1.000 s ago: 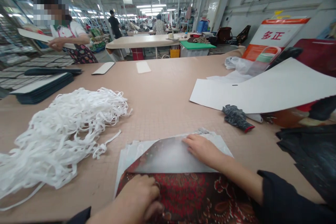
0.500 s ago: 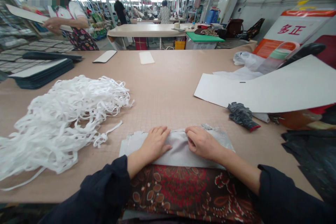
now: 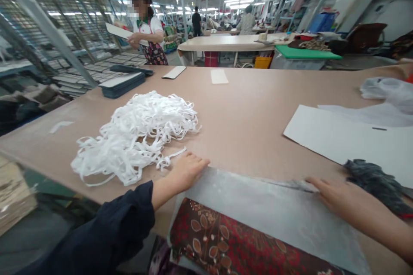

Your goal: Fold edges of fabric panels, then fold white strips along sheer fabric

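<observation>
A pale grey, sheer-looking cloth (image 3: 264, 202) lies along the near edge of the table. My left hand (image 3: 189, 171) is closed on its far left corner, fingers pressed together. At the cloth's far right edge, my right hand (image 3: 332, 193) pinches the rim between thumb and fingers. Below and partly on the grey cloth is a dark red and brown patterned fabric (image 3: 238, 245) with leaf shapes. Just beyond my left hand sits a tangled heap of white straps (image 3: 142, 133).
The brown table (image 3: 251, 124) carries white board (image 3: 348, 137), a dark grey glove (image 3: 374, 180), clear plastic (image 3: 387, 90), a white card (image 3: 219, 76) and stacked dark-edged panels (image 3: 122, 84). Across it a person (image 3: 146, 30) holds a long panel.
The view has swung left. My hands have moved farther apart, the right one outward along the cloth, which now lies spread wider and flatter between them.
</observation>
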Demonstrator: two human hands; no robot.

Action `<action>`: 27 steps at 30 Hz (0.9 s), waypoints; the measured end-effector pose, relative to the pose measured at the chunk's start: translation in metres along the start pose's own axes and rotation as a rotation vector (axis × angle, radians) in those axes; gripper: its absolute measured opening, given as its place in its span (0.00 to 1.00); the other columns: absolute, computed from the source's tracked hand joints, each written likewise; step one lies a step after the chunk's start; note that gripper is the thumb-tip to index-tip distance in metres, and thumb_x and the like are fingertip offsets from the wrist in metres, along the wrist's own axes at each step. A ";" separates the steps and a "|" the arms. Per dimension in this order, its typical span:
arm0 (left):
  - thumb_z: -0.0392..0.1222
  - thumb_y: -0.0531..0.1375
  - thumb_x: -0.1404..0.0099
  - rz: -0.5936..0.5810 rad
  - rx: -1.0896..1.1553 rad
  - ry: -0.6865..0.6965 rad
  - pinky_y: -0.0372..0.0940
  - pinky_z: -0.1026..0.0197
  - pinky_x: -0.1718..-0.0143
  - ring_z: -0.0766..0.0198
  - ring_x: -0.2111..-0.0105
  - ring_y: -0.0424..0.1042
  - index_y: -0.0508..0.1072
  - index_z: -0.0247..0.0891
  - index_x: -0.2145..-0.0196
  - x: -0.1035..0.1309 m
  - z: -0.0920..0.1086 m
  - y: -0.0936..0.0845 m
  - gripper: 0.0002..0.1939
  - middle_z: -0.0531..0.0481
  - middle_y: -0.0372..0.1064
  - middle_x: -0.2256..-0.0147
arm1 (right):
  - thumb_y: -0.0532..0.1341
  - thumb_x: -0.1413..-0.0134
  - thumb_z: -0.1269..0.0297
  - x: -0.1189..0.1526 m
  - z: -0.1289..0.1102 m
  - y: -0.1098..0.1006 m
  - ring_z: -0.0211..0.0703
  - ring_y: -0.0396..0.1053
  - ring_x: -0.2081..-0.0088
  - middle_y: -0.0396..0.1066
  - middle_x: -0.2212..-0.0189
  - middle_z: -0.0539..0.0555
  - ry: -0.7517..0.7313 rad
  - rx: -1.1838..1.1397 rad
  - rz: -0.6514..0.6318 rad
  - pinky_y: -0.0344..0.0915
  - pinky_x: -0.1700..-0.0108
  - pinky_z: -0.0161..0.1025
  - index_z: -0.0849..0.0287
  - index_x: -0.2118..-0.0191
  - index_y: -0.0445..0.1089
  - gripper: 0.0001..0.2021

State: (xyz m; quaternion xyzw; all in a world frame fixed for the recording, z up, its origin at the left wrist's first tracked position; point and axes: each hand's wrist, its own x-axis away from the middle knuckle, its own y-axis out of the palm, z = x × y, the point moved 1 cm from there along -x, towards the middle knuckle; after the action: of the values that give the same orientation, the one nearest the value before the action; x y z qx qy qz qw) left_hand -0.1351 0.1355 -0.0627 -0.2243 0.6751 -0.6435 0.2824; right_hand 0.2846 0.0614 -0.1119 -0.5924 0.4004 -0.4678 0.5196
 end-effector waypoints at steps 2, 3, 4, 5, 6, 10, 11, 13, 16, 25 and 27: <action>0.34 0.56 0.42 0.082 -0.012 -0.097 0.58 0.56 0.58 0.60 0.64 0.68 0.66 0.40 0.57 0.013 -0.018 0.003 0.14 0.49 0.70 0.66 | 0.51 0.51 0.74 -0.026 -0.039 -0.019 0.50 0.68 0.63 0.70 0.63 0.62 -0.065 0.007 0.094 0.60 0.62 0.45 0.58 0.57 0.67 0.16; 0.34 0.55 0.41 0.114 -0.017 -0.147 0.58 0.55 0.58 0.59 0.62 0.67 0.66 0.39 0.56 0.020 -0.026 0.005 0.14 0.48 0.70 0.64 | 0.50 0.49 0.73 -0.041 -0.069 -0.030 0.49 0.68 0.61 0.70 0.62 0.61 -0.127 -0.040 0.092 0.60 0.60 0.44 0.58 0.58 0.67 0.14; 0.34 0.55 0.41 0.145 -0.023 -0.194 0.58 0.55 0.58 0.58 0.61 0.67 0.66 0.38 0.56 0.026 -0.034 0.006 0.14 0.46 0.69 0.63 | 0.49 0.48 0.73 -0.058 -0.102 -0.041 0.49 0.67 0.60 0.70 0.62 0.61 -0.196 -0.087 0.075 0.60 0.59 0.43 0.59 0.59 0.68 0.14; 0.34 0.54 0.40 0.179 -0.027 -0.238 0.58 0.54 0.58 0.57 0.61 0.67 0.66 0.37 0.56 0.033 -0.041 0.006 0.13 0.45 0.69 0.62 | 0.49 0.47 0.73 -0.075 -0.136 -0.050 0.48 0.67 0.60 0.70 0.64 0.59 -0.264 -0.135 0.043 0.60 0.59 0.42 0.59 0.62 0.69 0.13; 0.34 0.53 0.39 0.215 -0.032 -0.282 0.58 0.54 0.57 0.57 0.60 0.66 0.66 0.37 0.56 0.040 -0.048 0.006 0.13 0.44 0.69 0.61 | 0.49 0.46 0.73 -0.094 -0.170 -0.057 0.46 0.67 0.60 0.70 0.64 0.58 -0.304 -0.196 0.011 0.59 0.58 0.40 0.59 0.63 0.69 0.12; 0.35 0.50 0.36 0.349 -0.049 -0.419 0.55 0.50 0.51 0.57 0.58 0.66 0.68 0.36 0.58 0.066 -0.066 0.002 0.11 0.44 0.69 0.59 | 0.51 0.44 0.65 -0.166 -0.267 -0.059 0.45 0.67 0.61 0.71 0.64 0.56 -0.203 -0.413 -0.010 0.59 0.61 0.37 0.59 0.65 0.68 0.09; 0.36 0.49 0.36 0.375 -0.050 -0.433 0.53 0.49 0.49 0.57 0.57 0.66 0.68 0.37 0.58 0.070 -0.068 0.003 0.11 0.44 0.69 0.59 | 0.52 0.45 0.64 -0.182 -0.282 -0.055 0.46 0.67 0.60 0.70 0.63 0.58 -0.158 -0.431 0.002 0.59 0.61 0.38 0.60 0.64 0.68 0.10; 0.37 0.50 0.36 0.405 -0.049 -0.436 0.49 0.47 0.46 0.57 0.55 0.66 0.68 0.38 0.57 0.077 -0.069 0.006 0.12 0.45 0.69 0.58 | 0.53 0.46 0.61 -0.209 -0.304 -0.043 0.49 0.66 0.60 0.69 0.62 0.62 -0.077 -0.469 0.031 0.60 0.62 0.40 0.62 0.62 0.66 0.11; 0.41 0.51 0.36 0.394 -0.042 -0.420 0.46 0.45 0.44 0.55 0.52 0.64 0.67 0.37 0.54 0.083 -0.071 0.014 0.14 0.43 0.69 0.55 | 0.57 0.51 0.64 -0.232 -0.322 -0.028 0.46 0.66 0.60 0.69 0.64 0.60 -0.038 -0.583 0.066 0.59 0.60 0.39 0.61 0.68 0.66 0.06; 0.43 0.51 0.37 0.236 -0.111 -0.475 0.41 0.41 0.44 0.51 0.49 0.61 0.66 0.38 0.52 0.095 -0.087 0.036 0.16 0.42 0.67 0.52 | 0.55 0.58 0.71 -0.221 -0.184 -0.030 0.38 0.68 0.77 0.64 0.82 0.47 0.311 -1.217 0.435 0.67 0.71 0.38 0.56 0.79 0.53 0.08; 0.41 0.50 0.37 0.206 -0.142 -0.461 0.41 0.40 0.45 0.50 0.49 0.61 0.68 0.39 0.55 0.096 -0.090 0.038 0.14 0.43 0.68 0.54 | 0.54 0.59 0.71 -0.198 -0.117 -0.042 0.37 0.68 0.77 0.64 0.80 0.47 0.432 -1.337 0.625 0.68 0.69 0.40 0.55 0.79 0.50 0.09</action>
State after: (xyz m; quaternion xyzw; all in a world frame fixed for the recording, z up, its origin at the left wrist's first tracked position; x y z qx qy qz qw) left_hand -0.2641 0.1405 -0.1082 -0.3141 0.6556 -0.4943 0.4766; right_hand 0.1224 0.2288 -0.0948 -0.5353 0.8394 -0.0629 0.0693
